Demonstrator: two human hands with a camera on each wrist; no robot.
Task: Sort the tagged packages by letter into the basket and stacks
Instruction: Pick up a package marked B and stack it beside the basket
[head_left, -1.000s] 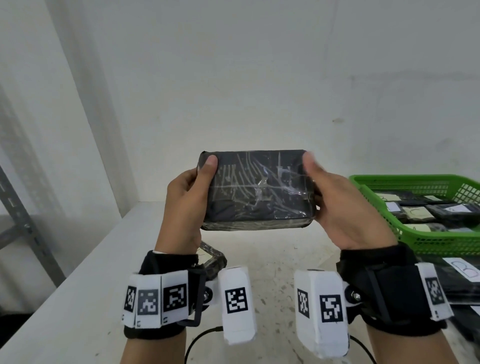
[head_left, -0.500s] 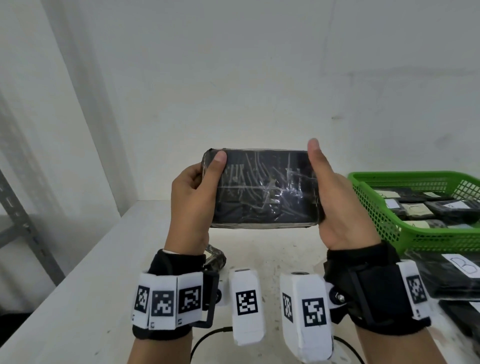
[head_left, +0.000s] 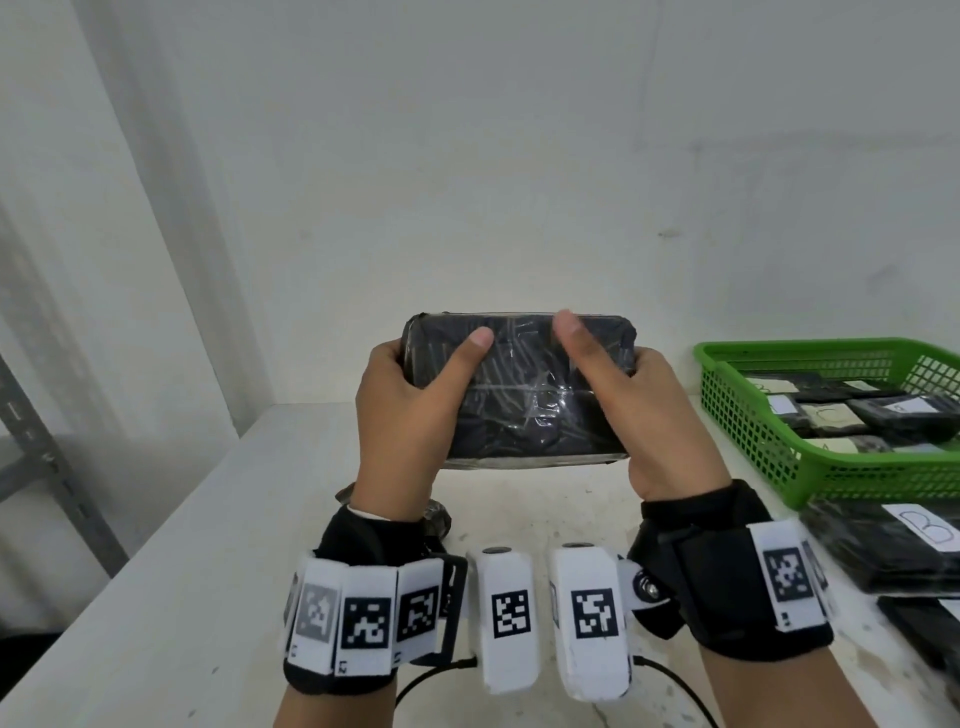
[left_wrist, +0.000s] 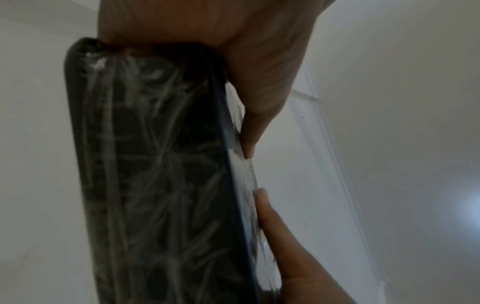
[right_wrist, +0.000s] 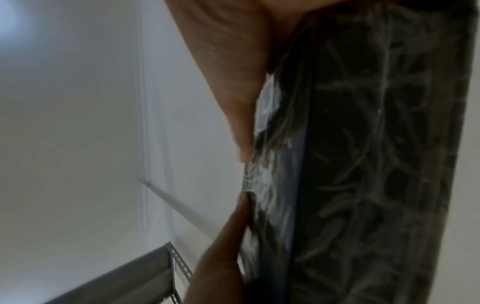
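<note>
A black package wrapped in clear film (head_left: 524, 410) is held up in the air in front of me, above the white table (head_left: 171, 571). My left hand (head_left: 410, 410) grips its left end, thumb across the near face. My right hand (head_left: 644, 415) grips the right end, thumb likewise on the near face. No tag shows on the side facing me. The left wrist view has the package (left_wrist: 161, 174) edge-on with the left thumb (left_wrist: 257, 115) on it. The right wrist view has the same package (right_wrist: 363, 164) edge-on.
A green mesh basket (head_left: 748, 431) at the right holds several tagged black packages. In front of it lies a stack of black packages (head_left: 893, 551), its top tag marked B. A crumpled dark wrapper (head_left: 436, 519) lies under my left wrist. A grey metal rack (head_left: 36, 457) stands at the left.
Both hands have shifted along the package: the thumbs slid inward over the near face, and the package tipped so its top edge leans away. The view has dropped a little.
</note>
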